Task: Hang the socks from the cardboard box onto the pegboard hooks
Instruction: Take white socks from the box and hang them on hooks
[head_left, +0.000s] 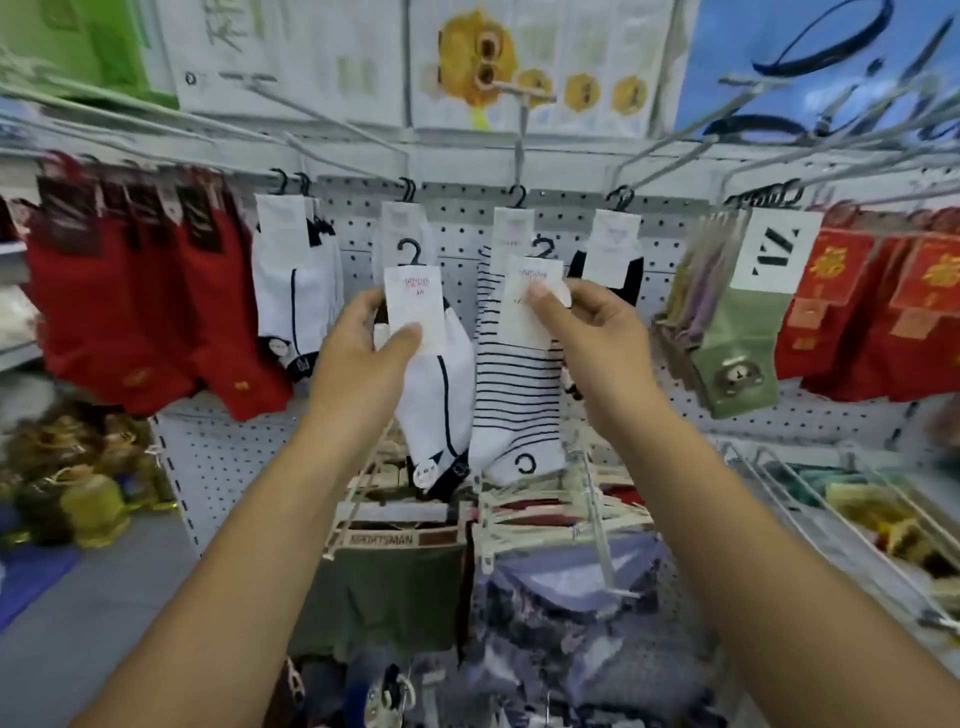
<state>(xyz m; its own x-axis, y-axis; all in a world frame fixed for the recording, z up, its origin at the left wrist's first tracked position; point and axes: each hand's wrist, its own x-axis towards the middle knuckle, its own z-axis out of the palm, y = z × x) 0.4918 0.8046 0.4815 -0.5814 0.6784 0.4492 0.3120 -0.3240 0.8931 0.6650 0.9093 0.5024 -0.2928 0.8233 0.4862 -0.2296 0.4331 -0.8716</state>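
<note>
Our left hand pinches the paper header card of a white sock with a dark side line, and our right hand pinches the card of a striped sock in the same way. Both socks dangle just below our fingers, side by side, in front of the pegboard. We judge them light and limp, the card being the only stiff part. It is best gripped just under each black plastic hanger so that it can be steered onto a metal hook, among the white socks already hung.
</note>
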